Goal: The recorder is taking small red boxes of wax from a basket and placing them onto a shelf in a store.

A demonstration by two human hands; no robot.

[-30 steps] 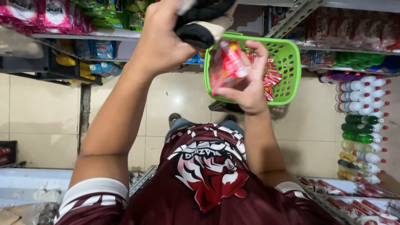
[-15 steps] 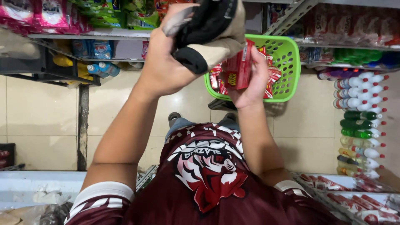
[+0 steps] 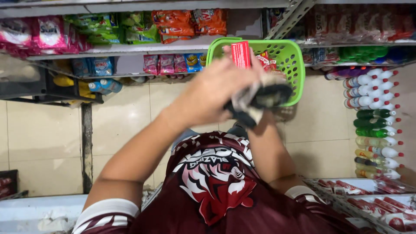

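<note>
L hand (image 3: pixel 212 93) clenches black-grey cloth (image 3: pixel 258 102) over green basket (image 3: pixel 284 60), prob. wiping red packet (image 3: pixel 241 55); R hand hidden behind cloth, grip unclear.

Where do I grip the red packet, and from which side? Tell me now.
Pinch the red packet by its free top end, across the flat faces, from the basket side: it stands upright, and the left hand with the dark cloth covers its lower part.
</note>
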